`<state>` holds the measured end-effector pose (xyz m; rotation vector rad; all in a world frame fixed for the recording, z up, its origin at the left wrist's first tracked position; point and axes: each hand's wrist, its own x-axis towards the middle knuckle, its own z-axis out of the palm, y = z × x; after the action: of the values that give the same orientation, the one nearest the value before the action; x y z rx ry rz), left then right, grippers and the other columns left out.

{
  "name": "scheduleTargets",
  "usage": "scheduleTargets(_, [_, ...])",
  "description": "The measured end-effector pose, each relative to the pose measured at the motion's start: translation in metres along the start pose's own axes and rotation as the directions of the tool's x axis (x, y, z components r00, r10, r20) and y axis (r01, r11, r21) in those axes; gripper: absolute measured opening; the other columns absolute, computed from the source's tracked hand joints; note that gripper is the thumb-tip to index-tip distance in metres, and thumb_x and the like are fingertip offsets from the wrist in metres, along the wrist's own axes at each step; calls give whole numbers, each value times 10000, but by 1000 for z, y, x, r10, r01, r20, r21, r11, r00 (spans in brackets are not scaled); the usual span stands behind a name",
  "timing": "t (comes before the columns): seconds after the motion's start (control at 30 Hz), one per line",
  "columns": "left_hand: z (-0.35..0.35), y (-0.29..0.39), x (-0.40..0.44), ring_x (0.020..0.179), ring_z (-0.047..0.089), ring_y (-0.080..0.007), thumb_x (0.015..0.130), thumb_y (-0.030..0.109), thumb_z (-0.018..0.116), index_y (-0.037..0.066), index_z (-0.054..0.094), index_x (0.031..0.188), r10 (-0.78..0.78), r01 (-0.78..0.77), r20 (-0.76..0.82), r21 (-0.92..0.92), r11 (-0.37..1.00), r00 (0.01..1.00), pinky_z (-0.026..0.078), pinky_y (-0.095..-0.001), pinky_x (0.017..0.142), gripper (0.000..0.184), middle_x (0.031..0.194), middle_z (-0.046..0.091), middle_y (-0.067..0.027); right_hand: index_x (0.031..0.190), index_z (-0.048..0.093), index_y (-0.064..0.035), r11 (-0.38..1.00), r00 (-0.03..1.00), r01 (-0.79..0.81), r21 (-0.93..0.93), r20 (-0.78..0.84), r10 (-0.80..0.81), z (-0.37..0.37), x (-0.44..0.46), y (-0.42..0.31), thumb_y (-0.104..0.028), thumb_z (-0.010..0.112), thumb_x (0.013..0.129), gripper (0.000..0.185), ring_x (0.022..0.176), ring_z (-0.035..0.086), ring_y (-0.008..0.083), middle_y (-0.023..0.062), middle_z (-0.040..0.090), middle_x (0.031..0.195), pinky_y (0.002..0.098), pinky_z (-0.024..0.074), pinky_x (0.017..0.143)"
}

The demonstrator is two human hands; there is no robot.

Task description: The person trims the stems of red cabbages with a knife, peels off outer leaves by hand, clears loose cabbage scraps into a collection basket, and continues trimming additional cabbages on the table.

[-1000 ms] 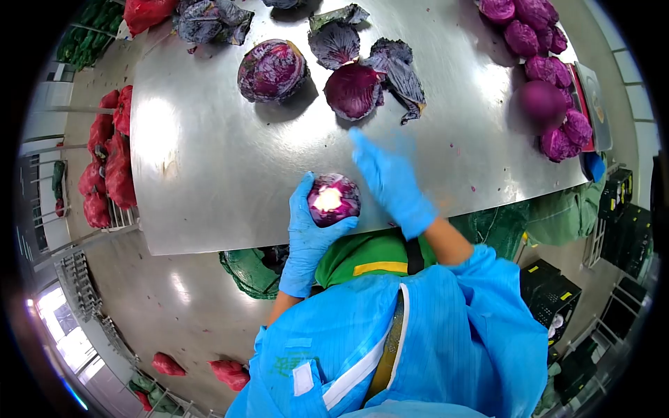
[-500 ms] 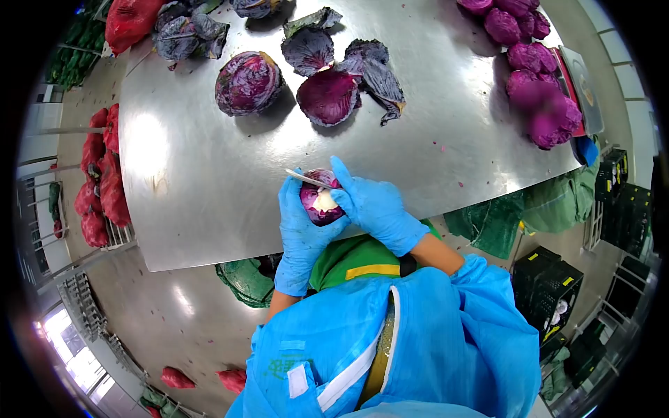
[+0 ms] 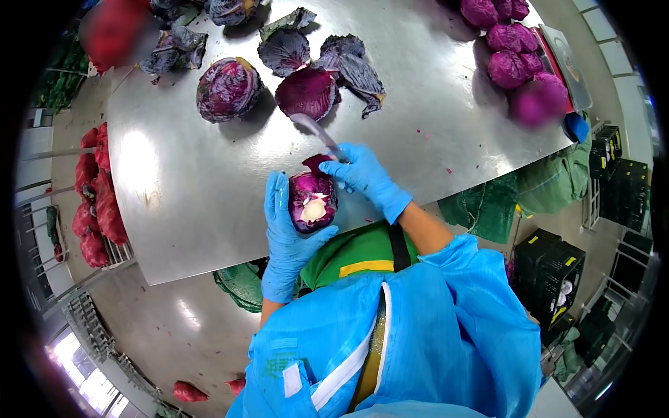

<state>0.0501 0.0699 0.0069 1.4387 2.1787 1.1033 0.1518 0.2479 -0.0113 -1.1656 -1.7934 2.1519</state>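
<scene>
Shiny metal stretches out before me, a broad table with bright purple cabbages heaped by its right edge and red net sacks beyond its left side, over a grey floor. Close to the near edge, above my green apron, is the small cabbage I am holding, its pale cut end facing up. My left hand, gloved in blue, cups it from the left and below, fingers pointing away along its side, thumb spread across the near side, opened just as wide as the cabbage. My right hand, gloved alike, is curled round a knife, whose blurred blade slants away to the left, its tip near a loose dark leaf; whether they touch I cannot tell. A purple flap sticks out at the cabbage's far end beside my right fingers, though I cannot tell if they pinch it. My right forearm slants in from the lower right, back of the hand upward; my left wrist rises almost straight from below.
</scene>
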Motion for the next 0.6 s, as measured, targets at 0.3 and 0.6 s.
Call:
scheduleTargets(0.3, [-22,-5,-14,1278,439,-339,604,216,871,91,480,1360,10,-13,43,70,997,999,381,-432,1065,860,1408,420,-165,935,666,-29,941,912,121,-317,-338,-231,6,58,31,-291,698,824,286,621,613,238,154,646,710,372,488,613])
scheduleTargets(0.6, [30,-19,4,1220,494,-301,628,261,882,47,373,1373,112,-119,-382,4,993,917,420,-398,1024,927,1413,395,-179,911,630,6,983,916,164,84,-382,-120,16,94,-1,-240,724,811,281,584,613,200,141,649,725,345,494,579])
